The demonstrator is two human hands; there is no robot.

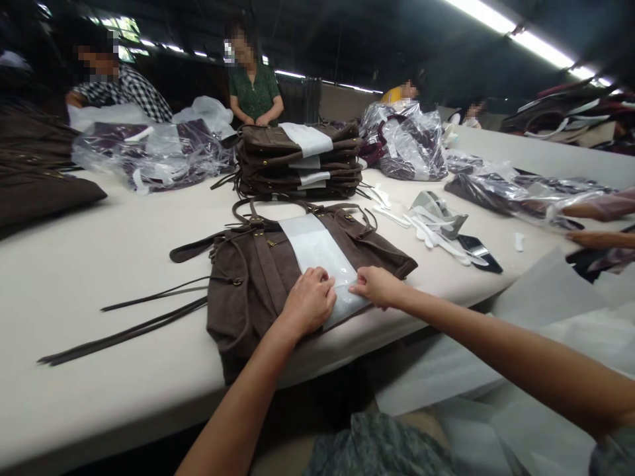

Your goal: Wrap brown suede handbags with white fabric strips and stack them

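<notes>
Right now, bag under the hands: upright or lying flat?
Lying flat: the brown bag rests broad side up on the table, white strip running across it.

Bag [270, 268] on table [124, 231] (stacked bags [270, 157] behind).

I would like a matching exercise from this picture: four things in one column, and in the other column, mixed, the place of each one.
Things
1. Stack
2. Wrap
3. White strips
4. Right hand

Places
a. Across the near bag, under both hands
b. Loose on the table, to the right of the near bag
c. Touching the wrap, to the right of the left hand
d. Behind the near bag

Right pairs: 1-d, 2-a, 3-b, 4-c
</notes>
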